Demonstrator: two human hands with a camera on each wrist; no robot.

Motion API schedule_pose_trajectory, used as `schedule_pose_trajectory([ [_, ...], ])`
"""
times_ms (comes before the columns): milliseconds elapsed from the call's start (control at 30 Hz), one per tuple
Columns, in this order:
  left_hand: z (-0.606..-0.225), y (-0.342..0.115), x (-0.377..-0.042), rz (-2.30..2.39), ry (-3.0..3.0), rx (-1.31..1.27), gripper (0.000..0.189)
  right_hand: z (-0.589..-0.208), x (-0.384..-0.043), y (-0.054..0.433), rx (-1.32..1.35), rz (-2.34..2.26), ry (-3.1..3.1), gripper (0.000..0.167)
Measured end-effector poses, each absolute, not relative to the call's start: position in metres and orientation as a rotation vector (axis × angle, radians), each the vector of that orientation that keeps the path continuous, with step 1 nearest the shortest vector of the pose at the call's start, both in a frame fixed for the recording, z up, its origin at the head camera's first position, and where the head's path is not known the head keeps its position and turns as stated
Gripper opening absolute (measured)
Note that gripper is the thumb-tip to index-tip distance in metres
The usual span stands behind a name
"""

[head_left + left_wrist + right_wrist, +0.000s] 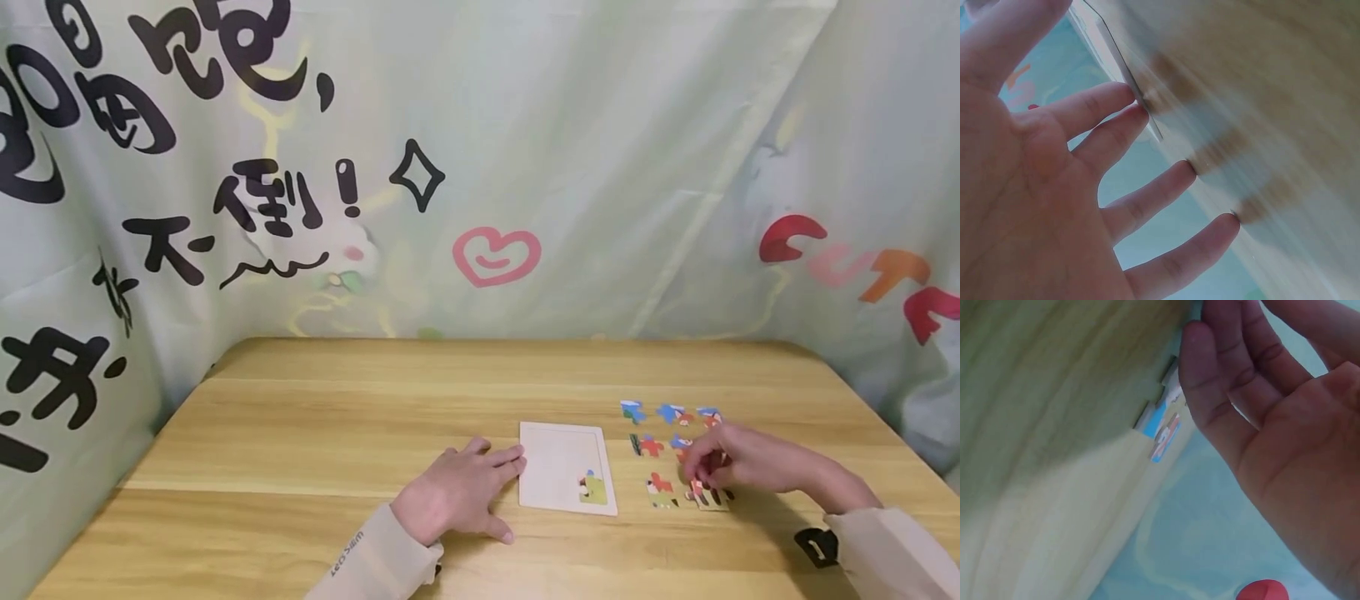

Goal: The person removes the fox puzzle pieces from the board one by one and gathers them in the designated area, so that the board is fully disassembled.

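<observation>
In the head view, my left hand (468, 492) lies with fingers spread, its fingertips touching the left edge of a pale puzzle board (558, 454). A yellow-green puzzle piece (595, 489) sits in the board's lower right corner. My right hand (731, 462) reaches over the loose pieces, thumb and forefinger bent down at a striped puzzle piece (712, 497). Whether they pinch it is hidden. In the right wrist view the fingers (1200, 375) are gently bent and their grip is out of sight. The left wrist view shows the left palm (1041, 187) and straight fingers.
Several loose pieces lie in rows right of the board, among them a blue one (632, 411), a red one (651, 447) and a red-and-green one (662, 492). They rest on a wooden table (337, 417). A printed curtain (600, 167) hangs behind it.
</observation>
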State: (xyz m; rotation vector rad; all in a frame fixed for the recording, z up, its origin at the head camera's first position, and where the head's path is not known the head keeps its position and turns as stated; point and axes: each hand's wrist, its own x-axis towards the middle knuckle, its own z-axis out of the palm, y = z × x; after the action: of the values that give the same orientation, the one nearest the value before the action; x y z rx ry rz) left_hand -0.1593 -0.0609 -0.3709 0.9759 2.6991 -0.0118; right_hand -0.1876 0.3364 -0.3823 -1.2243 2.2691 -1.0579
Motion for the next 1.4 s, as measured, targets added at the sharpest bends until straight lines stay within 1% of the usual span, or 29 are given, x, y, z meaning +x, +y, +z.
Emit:
schedule_pose_trajectory([
  [200, -0.369, -0.062, -0.16, 0.005, 2.706, 0.965, 0.091, -0.373, -0.19, 0.333, -1.19, -0.995, 2.307, 0.036],
  [400, -0.37, -0.062, -0.16, 0.002, 2.7, 0.977, 0.091, -0.366, -0.192, 0.327, -1.191, -0.99, 2.335, 0.033],
  [533, -0.371, -0.061, -0.16, -0.009, 2.705, 0.982, 0.09, -0.361, -0.195, 0.315, -1.171, -0.943, 2.396, 0.026],
  [600, -0.371, -0.061, -0.16, -0.013, 2.708, 0.985, 0.089, -0.358, -0.197, 0.307, -1.119, -0.926, 2.414, 0.022],
  [700, -0.371, -0.06, -0.16, -0.023, 2.709, 0.986, 0.088, -0.353, -0.198, 0.293, -1.053, -0.934, 2.412, 0.019],
  [900, -0.371, -0.06, -0.159, -0.046, 2.714, 0.983, 0.088, -0.346, -0.201, 0.269, -0.975, -0.952, 2.379, 0.018],
  [1200, -0.37, -0.06, -0.158, -0.058, 2.714, 0.98, 0.087, -0.346, -0.207, 0.249, -1.088, -0.925, 2.355, 0.019],
  [1400, -0.37, -0.057, -0.16, -0.02, 2.699, 0.983, 0.088, -0.35, -0.208, 0.243, -1.076, -0.949, 2.32, 0.02],
])
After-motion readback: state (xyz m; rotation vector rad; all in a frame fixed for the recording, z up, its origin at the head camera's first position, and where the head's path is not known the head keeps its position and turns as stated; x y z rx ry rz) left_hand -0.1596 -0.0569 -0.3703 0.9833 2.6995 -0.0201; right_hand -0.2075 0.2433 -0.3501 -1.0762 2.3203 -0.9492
